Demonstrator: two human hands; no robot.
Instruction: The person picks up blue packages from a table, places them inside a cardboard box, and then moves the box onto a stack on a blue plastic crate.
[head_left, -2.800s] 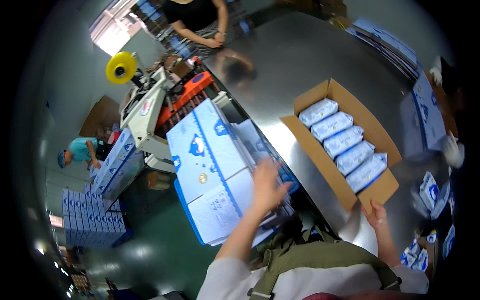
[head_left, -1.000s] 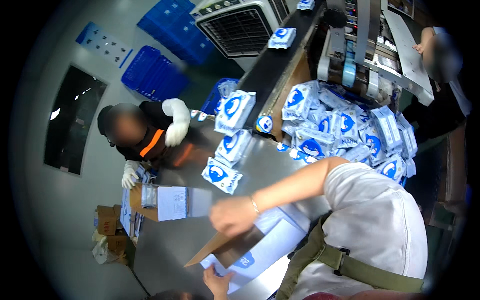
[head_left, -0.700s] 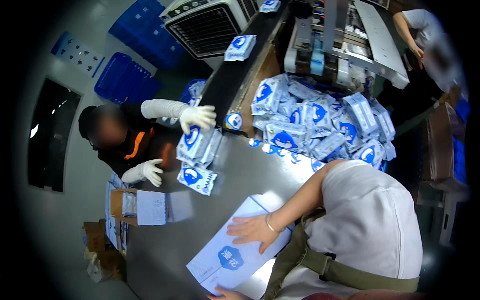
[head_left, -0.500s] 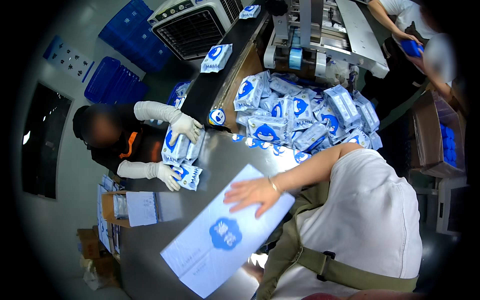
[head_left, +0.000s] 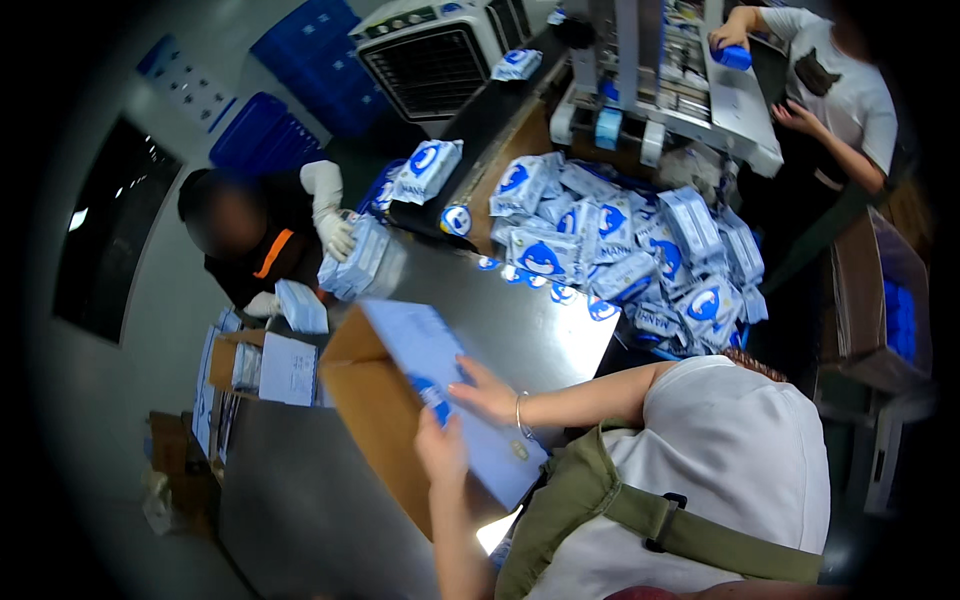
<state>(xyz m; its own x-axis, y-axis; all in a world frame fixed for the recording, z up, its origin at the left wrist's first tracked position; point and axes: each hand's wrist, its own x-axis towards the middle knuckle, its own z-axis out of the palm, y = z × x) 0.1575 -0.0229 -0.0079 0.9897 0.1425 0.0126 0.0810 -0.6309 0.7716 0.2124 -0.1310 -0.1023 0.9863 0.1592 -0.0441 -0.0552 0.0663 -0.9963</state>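
A cardboard carton (head_left: 360, 380) stands tilted over the metal table before me, white with blue print outside and brown inside. It is opened out, its hollow towards the left. My left hand (head_left: 442, 452) comes up from the lower edge and grips the rim of the printed wall. Against the outer face of that wall rests my right hand (head_left: 488, 395), a bracelet at its wrist, fingers stretched and apart. The carton's lower end is partly hidden behind my left forearm.
Opposite, a gloved co-worker handles soft packs (head_left: 355, 262) near a filled carton (head_left: 247, 365). Beyond the metal table (head_left: 540, 325) lies a heap of packs (head_left: 600, 240), beside a conveyor (head_left: 480, 140) and a machine (head_left: 640, 80). Another person at upper right holds a blue pack (head_left: 732, 57).
The flat carton has been raised and opened out, and my left hand has come onto it. The co-worker's packs moved away from me. The person at upper right moved a blue pack towards the machine.
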